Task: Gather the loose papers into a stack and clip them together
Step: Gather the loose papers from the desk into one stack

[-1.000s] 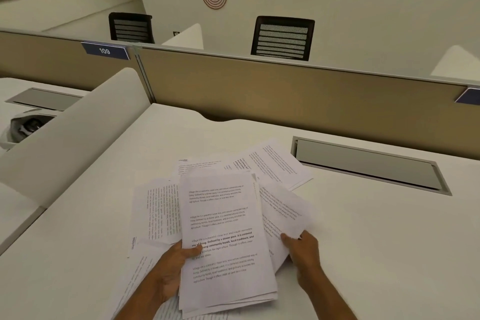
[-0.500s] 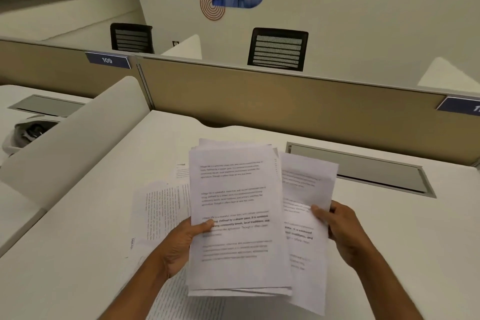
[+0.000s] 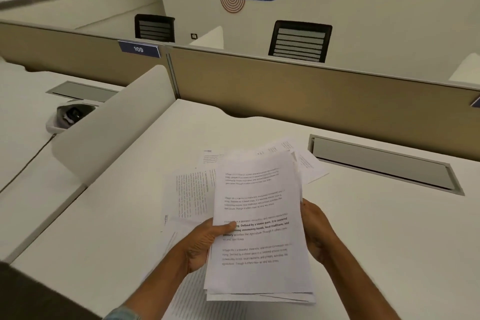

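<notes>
A stack of printed white papers (image 3: 259, 215) is held above the white desk (image 3: 376, 228), tilted toward me. My left hand (image 3: 205, 241) grips its left edge, thumb on the top sheet. My right hand (image 3: 315, 231) holds the right edge, fingers mostly behind the sheets. Several loose printed sheets (image 3: 192, 195) still lie on the desk under and left of the stack, and more loose sheets (image 3: 306, 163) stick out behind it at the upper right. No clip is visible.
A grey cable hatch (image 3: 384, 166) is set into the desk at the right. A white curved divider (image 3: 111, 125) borders the left side, a tan partition (image 3: 311, 91) the back. A white device with a cable (image 3: 67, 117) sits on the neighbouring desk.
The separate sheet in my right hand has been brought onto the stack. Both hands now hold one stack, which has lowered a little.
</notes>
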A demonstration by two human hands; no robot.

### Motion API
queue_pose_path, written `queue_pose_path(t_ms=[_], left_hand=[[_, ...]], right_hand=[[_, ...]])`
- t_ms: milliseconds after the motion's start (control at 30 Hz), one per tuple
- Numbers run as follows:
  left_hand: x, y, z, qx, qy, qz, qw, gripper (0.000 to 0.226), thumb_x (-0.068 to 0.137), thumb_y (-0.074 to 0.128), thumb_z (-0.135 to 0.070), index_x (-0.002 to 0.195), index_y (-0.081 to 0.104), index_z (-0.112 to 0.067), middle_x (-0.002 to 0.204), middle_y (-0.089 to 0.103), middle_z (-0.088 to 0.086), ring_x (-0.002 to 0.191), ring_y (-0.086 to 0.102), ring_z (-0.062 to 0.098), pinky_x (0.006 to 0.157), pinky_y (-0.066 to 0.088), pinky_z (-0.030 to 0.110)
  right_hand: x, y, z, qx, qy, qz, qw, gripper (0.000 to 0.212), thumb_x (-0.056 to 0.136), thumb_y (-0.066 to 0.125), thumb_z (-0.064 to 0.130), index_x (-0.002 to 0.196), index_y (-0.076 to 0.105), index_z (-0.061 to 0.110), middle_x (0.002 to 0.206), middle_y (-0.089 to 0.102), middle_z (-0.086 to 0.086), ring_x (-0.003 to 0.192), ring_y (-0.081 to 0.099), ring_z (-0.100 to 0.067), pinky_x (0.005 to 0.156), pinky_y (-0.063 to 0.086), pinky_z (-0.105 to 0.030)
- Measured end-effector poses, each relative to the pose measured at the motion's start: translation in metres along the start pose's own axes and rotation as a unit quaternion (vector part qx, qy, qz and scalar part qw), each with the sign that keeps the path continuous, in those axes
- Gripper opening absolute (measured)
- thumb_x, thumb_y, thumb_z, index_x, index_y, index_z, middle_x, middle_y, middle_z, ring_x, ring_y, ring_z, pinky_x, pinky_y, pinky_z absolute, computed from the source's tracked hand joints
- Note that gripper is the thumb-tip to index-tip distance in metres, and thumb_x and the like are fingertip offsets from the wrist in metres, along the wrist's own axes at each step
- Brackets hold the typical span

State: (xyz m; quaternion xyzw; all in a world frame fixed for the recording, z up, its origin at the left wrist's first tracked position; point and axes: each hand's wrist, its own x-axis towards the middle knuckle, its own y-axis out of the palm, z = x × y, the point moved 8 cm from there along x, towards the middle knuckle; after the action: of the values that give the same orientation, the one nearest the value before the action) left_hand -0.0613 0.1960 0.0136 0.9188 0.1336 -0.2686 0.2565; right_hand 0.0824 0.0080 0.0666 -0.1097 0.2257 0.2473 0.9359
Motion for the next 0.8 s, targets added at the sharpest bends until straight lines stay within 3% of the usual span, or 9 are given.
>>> queue_pose_path(t_ms=[133, 200, 267, 300, 367, 433, 533, 700, 800], left_hand=[[-0.005, -0.030, 0.012, -0.028, -0.010, -0.012, 0.999, 0.047, 0.089, 0.072, -0.003, 0.136, 0.065, -0.005, 0.132, 0.071, 0.021, 0.122, 0.068, 0.039, 0.105, 0.053, 0.055], [-0.009, -0.054, 0.006, -0.056, 0.012, -0.030, 0.998, 0.048, 0.088, 0.070, -0.003, 0.135, 0.065, -0.005, 0.132, 0.071, 0.020, 0.121, 0.068, 0.038, 0.107, 0.051, 0.055], [-0.018, -0.081, -0.005, -0.077, 0.047, -0.052, 0.995, 0.044, 0.093, 0.065, -0.002, 0.137, 0.064, -0.005, 0.133, 0.071, 0.018, 0.121, 0.069, 0.035, 0.108, 0.052, 0.052], [-0.024, -0.094, -0.011, -0.090, 0.064, -0.061, 0.992, 0.042, 0.095, 0.061, -0.001, 0.137, 0.064, -0.005, 0.133, 0.071, 0.017, 0.120, 0.070, 0.034, 0.105, 0.054, 0.050], [-0.034, -0.121, -0.020, -0.123, 0.085, -0.071, 0.986, 0.039, 0.098, 0.057, -0.001, 0.135, 0.065, -0.006, 0.133, 0.070, 0.017, 0.119, 0.070, 0.033, 0.096, 0.060, 0.044], [-0.041, -0.144, -0.027, -0.144, 0.101, -0.080, 0.981, 0.043, 0.098, 0.056, -0.002, 0.140, 0.062, -0.007, 0.139, 0.067, 0.018, 0.128, 0.064, 0.035, 0.100, 0.058, 0.044], [-0.042, -0.176, -0.028, -0.166, 0.110, -0.110, 0.974, 0.044, 0.097, 0.057, -0.004, 0.141, 0.061, -0.007, 0.142, 0.064, 0.019, 0.135, 0.058, 0.036, 0.103, 0.053, 0.047], [-0.043, -0.184, -0.010, -0.186, 0.073, -0.129, 0.971, 0.039, 0.101, 0.054, -0.004, 0.139, 0.062, -0.006, 0.138, 0.067, 0.021, 0.129, 0.062, 0.037, 0.096, 0.059, 0.048], [-0.041, -0.179, 0.004, -0.191, 0.057, -0.131, 0.971, 0.033, 0.101, 0.052, -0.003, 0.131, 0.066, -0.005, 0.123, 0.075, 0.019, 0.103, 0.077, 0.032, 0.080, 0.066, 0.043]], right_hand=[[-0.010, 0.037, 0.001, -0.023, 0.008, 0.003, 1.000, 0.057, 0.097, 0.043, 0.065, 0.091, 0.073, 0.017, 0.082, 0.078, -0.008, 0.074, 0.073, -0.022, 0.064, 0.057, -0.032], [-0.009, 0.045, -0.001, -0.002, 0.010, -0.020, 1.000, 0.054, 0.102, 0.034, 0.060, 0.100, 0.072, 0.022, 0.092, 0.079, -0.006, 0.085, 0.075, -0.022, 0.066, 0.059, -0.031], [-0.007, 0.050, -0.012, 0.000, 0.002, -0.054, 0.999, 0.044, 0.106, 0.041, 0.048, 0.107, 0.069, 0.014, 0.100, 0.077, -0.011, 0.088, 0.074, -0.026, 0.072, 0.061, -0.040], [-0.004, 0.053, -0.022, -0.057, -0.012, -0.065, 0.996, 0.037, 0.104, 0.050, 0.041, 0.107, 0.069, 0.010, 0.102, 0.077, -0.015, 0.087, 0.073, -0.027, 0.078, 0.061, -0.046], [0.002, 0.067, -0.044, -0.281, -0.042, -0.043, 0.958, 0.031, 0.096, 0.065, 0.036, 0.117, 0.067, 0.013, 0.117, 0.073, -0.014, 0.096, 0.069, -0.024, 0.092, 0.057, -0.045], [0.001, 0.088, -0.068, -0.472, -0.050, 0.010, 0.880, 0.065, 0.085, 0.073, 0.047, 0.140, 0.052, 0.020, 0.140, 0.057, -0.007, 0.122, 0.056, -0.025, 0.103, 0.049, -0.040], [-0.001, 0.101, -0.083, -0.581, -0.064, 0.021, 0.811, 0.100, 0.072, 0.076, 0.065, 0.152, 0.032, 0.024, 0.151, 0.037, -0.003, 0.136, 0.038, -0.026, 0.108, 0.039, -0.043], [0.012, 0.101, -0.078, -0.622, -0.050, 0.026, 0.781, 0.098, 0.070, 0.081, 0.060, 0.149, 0.035, 0.024, 0.146, 0.043, -0.004, 0.133, 0.042, -0.027, 0.108, 0.039, -0.043], [0.015, 0.099, -0.081, -0.585, -0.021, 0.031, 0.810, 0.084, 0.069, 0.085, 0.053, 0.136, 0.043, 0.025, 0.132, 0.054, -0.002, 0.123, 0.050, -0.024, 0.102, 0.044, -0.039]])
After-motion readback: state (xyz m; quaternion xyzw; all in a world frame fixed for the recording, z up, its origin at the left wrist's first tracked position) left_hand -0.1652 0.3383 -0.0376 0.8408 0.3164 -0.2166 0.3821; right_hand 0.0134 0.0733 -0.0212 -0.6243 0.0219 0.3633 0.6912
